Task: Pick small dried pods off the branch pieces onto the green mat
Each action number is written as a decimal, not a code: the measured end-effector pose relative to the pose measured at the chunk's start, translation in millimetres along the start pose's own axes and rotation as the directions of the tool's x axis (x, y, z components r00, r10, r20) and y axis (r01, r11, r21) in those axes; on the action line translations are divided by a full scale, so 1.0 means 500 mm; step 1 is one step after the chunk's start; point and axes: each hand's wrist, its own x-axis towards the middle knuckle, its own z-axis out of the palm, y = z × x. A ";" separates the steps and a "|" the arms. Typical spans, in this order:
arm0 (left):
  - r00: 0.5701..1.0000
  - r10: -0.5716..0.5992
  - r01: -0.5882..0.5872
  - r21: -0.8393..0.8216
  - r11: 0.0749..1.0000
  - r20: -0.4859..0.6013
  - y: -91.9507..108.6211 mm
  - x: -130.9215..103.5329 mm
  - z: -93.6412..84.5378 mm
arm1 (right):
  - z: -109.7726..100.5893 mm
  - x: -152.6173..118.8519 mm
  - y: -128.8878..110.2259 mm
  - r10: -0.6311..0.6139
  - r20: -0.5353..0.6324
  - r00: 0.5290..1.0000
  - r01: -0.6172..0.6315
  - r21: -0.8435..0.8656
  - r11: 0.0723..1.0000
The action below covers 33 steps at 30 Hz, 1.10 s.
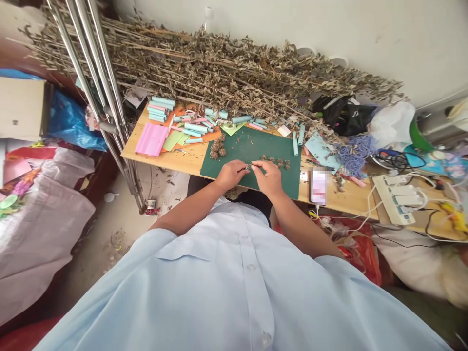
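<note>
Over the front edge of a dark green cutting mat (234, 151), my left hand (230, 176) and my right hand (268, 178) meet fingertip to fingertip. Both pinch a small greyish bit (248, 167) that looks like dried leaf; the fingers cover most of it. Behind my left hand sits a pile of brown dried leaf balls (218, 147). Small crumpled dried pieces (281, 162) lie in a row on the mat, just beyond my right hand. Leaf crumbs are scattered farther back on the mat.
Rolled blue and pink papers (195, 128) and a pink sheet (151, 139) lie left. Dried leafy stalks (219, 73) fill the back. At right are a phone (319, 186) on a cable, purple cord (356, 153) and a power strip (395, 200). Metal poles (106, 97) stand left.
</note>
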 end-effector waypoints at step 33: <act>0.999 0.029 -0.029 0.026 0.999 0.027 -0.003 -0.004 0.004 | 0.000 -0.002 0.001 -0.217 0.036 0.975 0.218 -0.011 0.976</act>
